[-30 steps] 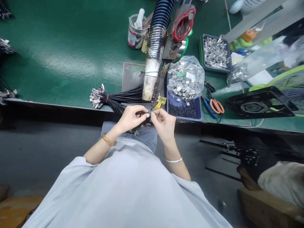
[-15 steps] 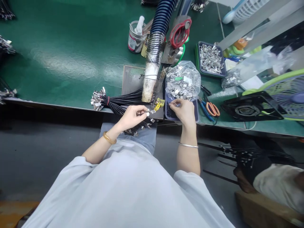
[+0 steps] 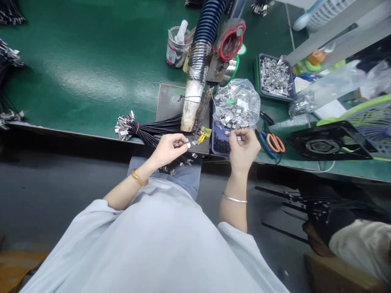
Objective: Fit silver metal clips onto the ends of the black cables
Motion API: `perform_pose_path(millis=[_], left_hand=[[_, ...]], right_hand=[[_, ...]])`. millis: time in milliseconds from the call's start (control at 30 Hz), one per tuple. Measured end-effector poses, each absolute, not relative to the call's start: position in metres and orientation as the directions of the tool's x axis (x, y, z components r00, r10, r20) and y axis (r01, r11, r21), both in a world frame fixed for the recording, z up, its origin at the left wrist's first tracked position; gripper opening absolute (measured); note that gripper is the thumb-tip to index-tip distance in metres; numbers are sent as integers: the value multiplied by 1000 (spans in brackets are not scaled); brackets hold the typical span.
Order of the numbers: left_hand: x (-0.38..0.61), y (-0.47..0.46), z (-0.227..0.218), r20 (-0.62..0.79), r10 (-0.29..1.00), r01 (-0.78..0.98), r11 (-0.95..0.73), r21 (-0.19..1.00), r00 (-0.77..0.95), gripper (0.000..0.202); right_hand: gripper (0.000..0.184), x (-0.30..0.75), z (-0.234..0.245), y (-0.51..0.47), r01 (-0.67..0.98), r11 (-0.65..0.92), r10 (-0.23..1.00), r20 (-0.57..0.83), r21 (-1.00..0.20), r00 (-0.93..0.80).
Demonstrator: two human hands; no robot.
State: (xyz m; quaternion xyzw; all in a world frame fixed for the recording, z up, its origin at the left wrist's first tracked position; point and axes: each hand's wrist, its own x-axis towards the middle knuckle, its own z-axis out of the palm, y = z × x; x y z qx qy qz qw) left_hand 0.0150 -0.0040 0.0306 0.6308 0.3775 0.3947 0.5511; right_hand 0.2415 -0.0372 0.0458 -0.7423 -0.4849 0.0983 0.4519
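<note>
My left hand (image 3: pixel 171 148) is closed in a pinch at the bench edge, with a small silvery piece (image 3: pixel 188 145) at its fingertips. Beside it lies a bundle of black cables (image 3: pixel 152 129) with metal ends, tied with a red band. A yellow fixture (image 3: pixel 203 136) sits just right of these fingers. My right hand (image 3: pixel 244 151) is over the right side of a blue tray (image 3: pixel 218 126), its fingers pinched together. What they hold is mostly hidden; a small shiny bit shows among them. A clear plastic bag of metal parts (image 3: pixel 236 103) lies in the tray, above small black parts (image 3: pixel 220 145).
A ribbed hose (image 3: pixel 210 24) with a pale nozzle hangs over the work spot. Orange-handled scissors (image 3: pixel 275 143) and a black fan (image 3: pixel 331 143) are to the right. Behind stand a tray of metal pieces (image 3: pixel 275 77) and a tub (image 3: pixel 176 55). Another person sits at lower right.
My right hand has moved right within the tray area, uncovering the small black parts. The thin shiny item at its fingertips no longer shows. My left hand has barely moved.
</note>
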Motion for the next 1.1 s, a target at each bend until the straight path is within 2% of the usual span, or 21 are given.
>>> perform_pose_path(millis=[33, 100, 167, 233, 333, 667, 800, 933, 1033, 1100], left_hand=[[15, -5, 31, 84, 919, 59, -116, 992, 385, 15], [16, -7, 33, 89, 928, 88, -128, 988, 362, 16], [17, -10, 35, 87, 930, 98, -130, 987, 357, 17], [17, -12, 36, 79, 931, 102, -122, 987, 356, 17], [17, -14, 37, 69, 932, 112, -116, 987, 356, 17], [17, -16, 39, 102, 923, 140, -164, 977, 370, 16], [16, -16, 38, 102, 922, 140, -165, 976, 372, 17], [14, -15, 39, 117, 901, 152, -196, 969, 419, 16], [11, -14, 40, 133, 880, 165, -230, 959, 455, 14], [9, -13, 41, 149, 879, 136, -233, 963, 453, 13]], right_hand=[[18, 234, 47, -43, 565, -45, 813, 299, -824, 500], [22, 217, 49, -55, 442, 20, 886, 221, -897, 408], [25, 200, 48, -64, 370, -11, 944, 112, -929, 310], [27, 186, 46, -68, 351, -35, 959, 68, -936, 276], [33, 173, 43, -66, 365, -12, 963, 88, -931, 256], [32, 169, 46, -64, 416, 3, 973, 99, -909, 209], [33, 166, 45, -65, 573, 50, 949, 218, -818, 228], [45, 162, 42, -63, 680, 117, 925, 329, -724, 192], [52, 162, 42, -64, 686, 133, 923, 342, -715, 178], [49, 165, 43, -64, 640, 96, 918, 317, -762, 240]])
